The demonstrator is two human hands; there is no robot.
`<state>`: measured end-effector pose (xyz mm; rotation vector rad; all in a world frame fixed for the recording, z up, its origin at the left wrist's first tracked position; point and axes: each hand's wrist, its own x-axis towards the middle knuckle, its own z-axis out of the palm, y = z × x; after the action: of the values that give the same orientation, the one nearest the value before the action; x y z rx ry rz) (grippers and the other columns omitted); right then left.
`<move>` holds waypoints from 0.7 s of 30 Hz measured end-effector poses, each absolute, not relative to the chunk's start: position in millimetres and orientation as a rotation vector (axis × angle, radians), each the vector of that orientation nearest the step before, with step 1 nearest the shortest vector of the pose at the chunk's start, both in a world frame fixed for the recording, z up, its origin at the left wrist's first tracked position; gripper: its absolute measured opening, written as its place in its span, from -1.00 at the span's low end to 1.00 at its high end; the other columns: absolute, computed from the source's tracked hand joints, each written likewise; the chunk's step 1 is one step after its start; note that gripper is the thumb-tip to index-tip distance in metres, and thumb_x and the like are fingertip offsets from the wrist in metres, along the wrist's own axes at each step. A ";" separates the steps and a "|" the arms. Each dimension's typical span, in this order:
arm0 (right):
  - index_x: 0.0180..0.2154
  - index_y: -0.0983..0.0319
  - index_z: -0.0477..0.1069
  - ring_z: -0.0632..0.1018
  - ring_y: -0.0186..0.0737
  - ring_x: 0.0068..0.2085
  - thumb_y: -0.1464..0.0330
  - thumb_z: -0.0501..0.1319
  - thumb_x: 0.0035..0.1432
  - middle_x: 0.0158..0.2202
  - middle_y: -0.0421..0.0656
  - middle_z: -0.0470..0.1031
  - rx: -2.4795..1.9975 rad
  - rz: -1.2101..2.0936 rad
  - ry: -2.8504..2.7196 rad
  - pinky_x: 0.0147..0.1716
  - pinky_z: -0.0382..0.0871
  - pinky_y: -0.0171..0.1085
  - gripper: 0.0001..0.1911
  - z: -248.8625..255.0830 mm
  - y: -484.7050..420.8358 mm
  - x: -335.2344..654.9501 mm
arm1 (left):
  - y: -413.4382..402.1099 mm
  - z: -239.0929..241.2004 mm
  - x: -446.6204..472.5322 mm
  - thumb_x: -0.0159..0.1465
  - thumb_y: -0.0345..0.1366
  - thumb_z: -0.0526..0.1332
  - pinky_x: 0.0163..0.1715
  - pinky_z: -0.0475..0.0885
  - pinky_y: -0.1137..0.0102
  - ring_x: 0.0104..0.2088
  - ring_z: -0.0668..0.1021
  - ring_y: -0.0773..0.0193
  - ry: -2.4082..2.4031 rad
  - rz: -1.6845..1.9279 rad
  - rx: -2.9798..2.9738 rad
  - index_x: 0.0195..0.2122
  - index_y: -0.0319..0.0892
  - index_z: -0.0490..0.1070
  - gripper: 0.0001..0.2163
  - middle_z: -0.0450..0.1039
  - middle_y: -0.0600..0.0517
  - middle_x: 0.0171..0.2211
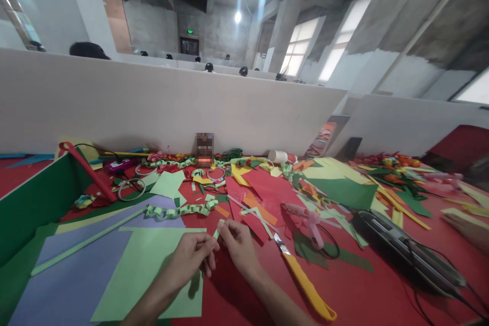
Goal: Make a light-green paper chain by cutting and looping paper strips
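A small light green paper strip is pinched between my two hands. My left hand grips its lower end with thumb and fingers, over a light green sheet. My right hand closes on the upper end, above the red tabletop. Just beyond my hands lies a light green paper chain, its small links joined in a row. A long green paper rod or strip runs from near the chain to the lower left. To the right rests a yellow-handled utility knife, blade exposed.
A pink glue gun with a cord lies beyond the knife. At right is a long black corded device, and past it another person's hand. Coloured paper scraps litter the table below a white partition. A green box wall stands left.
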<state>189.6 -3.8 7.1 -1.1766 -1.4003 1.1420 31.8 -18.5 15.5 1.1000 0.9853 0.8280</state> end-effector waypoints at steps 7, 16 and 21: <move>-0.56 0.21 0.28 0.29 -0.35 -0.53 -0.10 0.22 0.21 -0.61 -0.30 0.28 -1.148 1.217 -1.409 -0.50 0.16 -0.33 -0.43 2.8 -2.6 190.2 | -21.9 14.7 35.3 0.12 0.23 0.35 -0.47 0.48 0.40 -0.54 0.59 0.25 0.887 0.855 1.078 -0.41 -0.25 0.51 -0.47 0.59 -0.07 -0.51; -0.64 0.21 0.27 0.24 -0.38 -0.60 -0.11 0.21 0.22 -0.68 -0.29 0.27 -1.164 1.288 -1.331 -0.56 0.06 -0.32 -0.38 5.7 -5.2 189.3 | -20.7 6.6 35.5 0.10 0.23 0.35 -0.57 0.41 0.44 -0.61 0.57 0.26 0.912 0.810 1.046 -0.45 -0.24 0.47 -0.48 0.57 -0.04 -0.58; -0.70 0.21 0.32 0.28 -0.36 -0.64 -0.11 0.22 0.19 -0.72 -0.24 0.30 -1.215 1.382 -1.091 -0.57 0.09 -0.32 -0.36 5.8 -7.3 186.9 | -22.1 5.3 32.8 0.17 0.15 0.34 -0.59 0.38 0.47 -0.66 0.54 0.30 0.918 0.804 1.120 -0.44 -0.24 0.48 -0.53 0.56 -0.02 -0.61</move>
<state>186.9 -7.3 5.8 -1.2146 -1.0911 1.3821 32.8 -22.1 5.3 1.1203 0.9178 0.8038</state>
